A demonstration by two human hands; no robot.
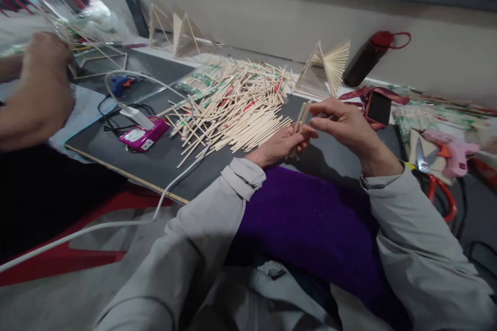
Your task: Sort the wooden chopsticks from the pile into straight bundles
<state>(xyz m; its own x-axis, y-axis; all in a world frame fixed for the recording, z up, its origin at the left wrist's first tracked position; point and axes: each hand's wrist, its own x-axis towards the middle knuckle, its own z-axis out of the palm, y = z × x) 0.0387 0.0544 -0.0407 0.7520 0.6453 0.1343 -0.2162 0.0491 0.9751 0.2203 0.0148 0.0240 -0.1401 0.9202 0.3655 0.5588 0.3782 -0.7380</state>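
Observation:
Several thin wooden sticks (pixel 302 115) stand bunched and nearly upright between my hands. My left hand (pixel 278 145) is wrapped round their lower part, just above the dark table. At their top, my right hand (pixel 341 124) closes its thumb and fingers on the upper ends. Left of my hands lies a big loose heap of similar sticks (pixel 233 108), with a flatter, more aligned row (pixel 258 132) at its near side. Behind my hands stands a fan-shaped stick model (pixel 328 67) against the wall.
A magenta power strip (pixel 144 134) with a white cable lies left. Scissors (pixel 430 176) and a pink glue gun (pixel 452 152) lie right. A dark bottle (pixel 368 59) leans at the back by a phone on a strap (pixel 378 107). A co-worker's arm (pixel 39 88) works at far left.

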